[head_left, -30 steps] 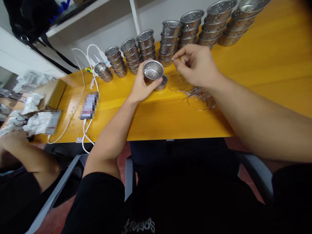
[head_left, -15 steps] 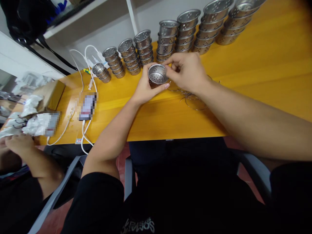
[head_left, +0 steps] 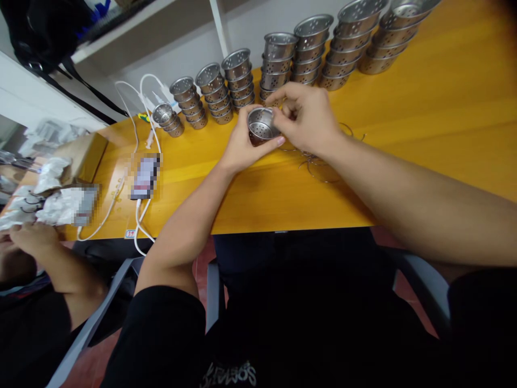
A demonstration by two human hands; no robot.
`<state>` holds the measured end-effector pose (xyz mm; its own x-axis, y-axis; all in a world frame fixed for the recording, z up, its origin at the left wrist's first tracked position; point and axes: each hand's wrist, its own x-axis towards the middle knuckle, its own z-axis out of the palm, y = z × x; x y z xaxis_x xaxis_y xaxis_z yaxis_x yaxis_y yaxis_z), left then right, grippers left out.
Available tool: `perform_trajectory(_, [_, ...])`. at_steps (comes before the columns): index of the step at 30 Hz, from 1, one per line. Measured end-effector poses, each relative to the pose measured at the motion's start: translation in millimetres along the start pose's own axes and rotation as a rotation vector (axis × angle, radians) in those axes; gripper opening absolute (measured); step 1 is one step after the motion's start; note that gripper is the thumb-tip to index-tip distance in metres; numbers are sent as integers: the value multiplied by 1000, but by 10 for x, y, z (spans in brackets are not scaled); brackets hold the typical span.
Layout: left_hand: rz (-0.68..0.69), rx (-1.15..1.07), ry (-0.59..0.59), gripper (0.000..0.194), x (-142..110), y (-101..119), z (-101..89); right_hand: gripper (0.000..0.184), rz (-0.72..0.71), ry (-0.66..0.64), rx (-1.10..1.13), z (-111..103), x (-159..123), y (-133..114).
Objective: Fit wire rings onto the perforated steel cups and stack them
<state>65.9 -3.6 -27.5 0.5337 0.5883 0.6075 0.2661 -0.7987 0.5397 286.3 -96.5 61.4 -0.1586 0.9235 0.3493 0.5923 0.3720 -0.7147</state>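
A small perforated metal cup (head_left: 262, 125) is in my left hand (head_left: 242, 145), whose fingers and thumb wrap round its side. The cup's open top faces up and towards me. My right hand (head_left: 305, 116) is closed in a pinch at the cup's right rim, on what looks like a thin metal wire; the fingers hide most of it. A loose tangle of thin metal wires (head_left: 323, 161) lies on the table, partly under my right wrist.
Several stacks of perforated cups (head_left: 242, 75) line the back of the yellow table (head_left: 283, 199). Left of me lie a phone (head_left: 145, 177) with white cables, a cardboard box (head_left: 89, 156) and white plastic bags (head_left: 56, 207). Another person's hands (head_left: 34, 237) are at the far left.
My right hand has moved left and down to the cup's rim with the wire. The cup has shifted slightly right and tilted. Over the last half second, little has moved.
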Motion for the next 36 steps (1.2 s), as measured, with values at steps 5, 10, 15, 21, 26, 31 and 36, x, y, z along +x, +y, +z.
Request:
perform_trajectory(5, [4,-35,-22,90,-4,15,-90,48,-115,-41,219,-79,1,0])
perform_trajectory(10, [-5,-98,-34,79,-4,58,-204,72,-107,-231,380,-190,1,42])
perform_trajectory(15, [53,-85,-41,91,-2,105,-192,80,-84,-194,405,-137,10,39])
perform_trajectory(21, [62,-14,-37,93,-5,47,-137,78,-34,-173,375,-78,14,72])
perform_trajectory(26, [53,-20,-51,91,-9,38,-135,76,-69,-151,383,-54,36,123])
perform_trajectory(31, [55,-13,-62,93,-10,26,-141,70,-80,-162,403,-52,25,99])
perform_trajectory(36, [74,13,-52,97,-21,-27,-139,73,-93,-125,331,-31,2,70])
